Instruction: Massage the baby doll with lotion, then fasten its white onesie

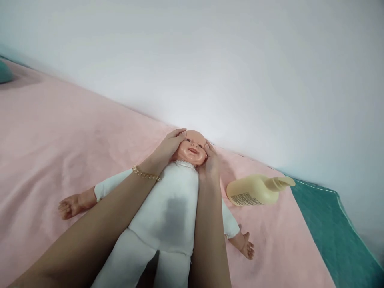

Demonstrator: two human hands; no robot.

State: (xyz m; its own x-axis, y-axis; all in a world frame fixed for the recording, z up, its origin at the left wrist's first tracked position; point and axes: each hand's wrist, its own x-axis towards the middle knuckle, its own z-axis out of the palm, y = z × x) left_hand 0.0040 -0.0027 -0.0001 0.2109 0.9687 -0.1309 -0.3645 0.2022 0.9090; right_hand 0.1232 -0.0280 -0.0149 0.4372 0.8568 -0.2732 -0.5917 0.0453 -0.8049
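A baby doll (pixel 172 196) with a white cloth body lies on its back, its smooth plastic face turned up. Against one side of its head, at the left of the view, my left hand (pixel 173 145) is cupped, with a beaded bracelet at the wrist. My right hand (pixel 211 162) presses on the opposite side, so the head is held between both palms. Some of my fingers are hidden behind the head. A grey patch marks the doll's belly. Its plastic arms stretch out to both sides beneath my forearms.
A yellow pump bottle (pixel 253 190) lies or leans to the right of the doll. Pink cloth (pixel 75 132) covers the surface, with green cloth (pixel 336 228) showing at right. A pale wall (pixel 225 68) rises behind. A teal object (pixel 4 73) is cut off at the left edge.
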